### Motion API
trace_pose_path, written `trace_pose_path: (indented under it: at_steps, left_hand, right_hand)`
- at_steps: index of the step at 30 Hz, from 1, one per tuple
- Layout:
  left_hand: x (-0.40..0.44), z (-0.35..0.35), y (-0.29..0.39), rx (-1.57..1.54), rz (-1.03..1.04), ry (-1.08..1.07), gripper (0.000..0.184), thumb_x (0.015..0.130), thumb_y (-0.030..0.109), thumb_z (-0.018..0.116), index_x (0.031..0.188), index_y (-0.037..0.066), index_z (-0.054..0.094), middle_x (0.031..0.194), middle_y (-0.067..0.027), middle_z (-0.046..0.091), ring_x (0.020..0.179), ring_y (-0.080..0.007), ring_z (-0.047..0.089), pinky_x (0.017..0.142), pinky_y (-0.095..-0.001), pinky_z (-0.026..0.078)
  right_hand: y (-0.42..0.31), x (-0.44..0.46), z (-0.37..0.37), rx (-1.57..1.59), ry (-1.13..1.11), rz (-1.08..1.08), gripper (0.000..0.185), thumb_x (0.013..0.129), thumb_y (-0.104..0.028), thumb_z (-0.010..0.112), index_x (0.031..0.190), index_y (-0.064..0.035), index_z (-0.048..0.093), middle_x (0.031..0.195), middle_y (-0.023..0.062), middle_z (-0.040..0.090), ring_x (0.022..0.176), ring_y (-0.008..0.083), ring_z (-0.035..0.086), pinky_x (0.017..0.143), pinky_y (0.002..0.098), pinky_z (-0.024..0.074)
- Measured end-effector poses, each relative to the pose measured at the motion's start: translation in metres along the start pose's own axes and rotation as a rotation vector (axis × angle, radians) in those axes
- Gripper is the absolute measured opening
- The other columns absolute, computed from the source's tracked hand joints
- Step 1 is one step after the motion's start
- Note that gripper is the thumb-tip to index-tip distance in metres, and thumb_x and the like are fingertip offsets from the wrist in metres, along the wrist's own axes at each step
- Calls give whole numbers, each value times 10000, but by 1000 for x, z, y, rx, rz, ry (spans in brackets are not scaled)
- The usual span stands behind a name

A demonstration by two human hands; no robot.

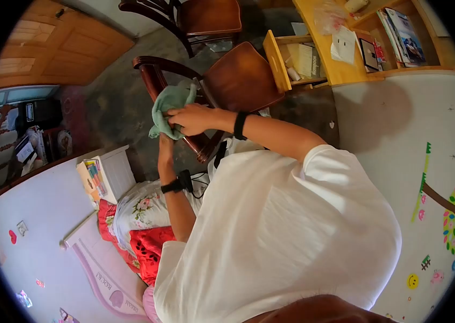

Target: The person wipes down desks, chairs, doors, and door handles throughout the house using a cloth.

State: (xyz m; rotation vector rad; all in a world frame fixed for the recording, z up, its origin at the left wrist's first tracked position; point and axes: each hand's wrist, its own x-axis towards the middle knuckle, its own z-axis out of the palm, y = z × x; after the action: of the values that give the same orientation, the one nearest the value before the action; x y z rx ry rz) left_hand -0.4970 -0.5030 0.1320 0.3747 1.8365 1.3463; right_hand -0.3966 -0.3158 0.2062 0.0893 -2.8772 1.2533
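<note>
A crumpled green cloth (172, 102) is bunched up in front of the back of a dark wooden chair (245, 75). My right hand (191, 119) lies across the cloth with its fingers curled into the folds. From below, my left hand (166, 141) holds the same cloth, which covers most of its fingers. Both wrists wear black bands. The chair's top rail passes right behind the cloth; whether the cloth touches the wood I cannot tell.
A second wooden chair (210, 16) stands farther off. To the right, a yellow desk (340, 70) has a drawer (278, 62) pulled out. A bed with floral bedding (149, 207) and a white box of books or pens (110, 177) lie at left. A wooden door (58, 46) is upper left.
</note>
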Motion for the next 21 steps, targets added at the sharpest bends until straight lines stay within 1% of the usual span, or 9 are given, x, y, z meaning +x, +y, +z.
trace_pose_path:
  at_steps: [1,3,6,10,12,13,16,20,21]
  left_hand:
    - [-10,6,9,-23,85,15,640,1005,535,386,1408,38,402,1294,-95,521,1082,-194,557,901,-354,469]
    - [-21,10,48,-138,-69,32,530,996,442,474,1336,35,466,1262,-78,539,1126,-213,543,960,-388,449]
    - [-31,13,83,28,97,95,378,994,279,516,1209,-32,532,1081,-77,609,954,-152,560,851,-311,453]
    - [-18,15,69,127,129,271,374,982,290,539,1177,-29,557,1046,-80,619,912,-151,573,814,-309,461]
    - [-23,22,66,490,154,427,373,972,297,566,1166,-21,565,1008,-70,634,878,-149,578,784,-303,466]
    - [-29,34,76,493,154,425,373,972,297,566,1166,-21,565,1008,-70,634,878,-149,578,784,-303,466]
    - [-35,67,110,-40,229,394,325,959,270,608,1108,-18,589,986,-58,644,869,-138,574,771,-295,467]
    - [-7,141,130,295,268,315,289,956,249,621,1063,-18,608,988,-48,636,886,-134,568,787,-277,446]
    - [0,178,138,152,294,262,294,951,257,631,1055,-17,607,1011,-50,635,898,-139,564,809,-277,440]
  right_hand:
    - [2,-3,8,-8,-7,10,302,749,-130,618,1045,-77,641,1317,104,550,875,379,662,761,465,549]
    - [5,-10,19,-53,8,7,278,749,-128,620,1023,-82,638,1215,108,585,871,376,657,754,474,545]
    - [-6,-11,-1,-22,10,30,277,743,-131,633,1003,-36,622,1110,133,605,881,380,641,747,470,536]
    - [7,1,3,-85,-14,5,263,760,-149,638,1003,-47,623,1102,142,610,859,398,634,736,479,525]
    - [17,-11,4,-140,-39,-15,257,768,-158,643,1009,-68,630,1131,147,600,858,402,634,738,483,524]
    - [23,-24,1,-98,-71,-46,279,780,-163,646,1047,-85,627,1164,154,580,879,396,632,745,485,523]
    - [53,-69,-18,30,-79,-114,328,809,-165,641,1132,-112,609,1228,162,539,927,382,624,766,484,520]
    - [103,-138,-69,95,-29,-9,451,817,-85,595,1264,-134,556,1219,173,543,996,377,605,809,478,507]
    - [119,-155,-84,71,-14,84,511,789,-24,581,1288,-129,553,1188,198,564,995,390,606,819,483,502]
